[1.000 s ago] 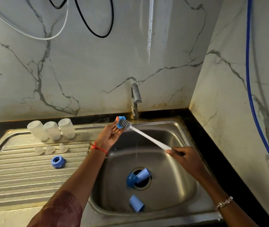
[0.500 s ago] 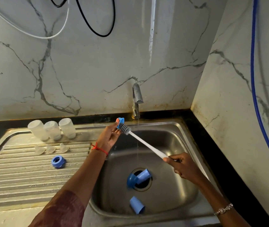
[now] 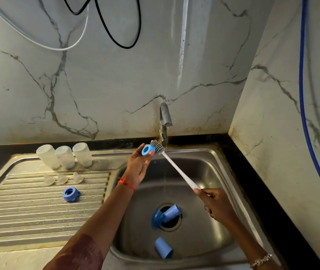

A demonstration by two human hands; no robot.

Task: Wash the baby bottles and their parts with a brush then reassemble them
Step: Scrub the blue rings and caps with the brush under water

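Left hand [image 3: 137,166] is pinching the blue collar ring [image 3: 148,150] over the sink's [image 3: 204,148] back edge, beside the tap [image 3: 165,121]. Right hand [image 3: 216,206] is gripping the brush [image 3: 176,168] by its handle end. Bristles are sitting beside the ring — better going through the bore, twisting.

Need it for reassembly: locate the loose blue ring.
Head view, left: the loose blue ring lies on the ribbed drainboard, in front of the clear nipples.

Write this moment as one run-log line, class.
step: brushing blue ring | left hand: holds ring | right hand: grips brush handle, head beside ring | sink: three blue caps inside
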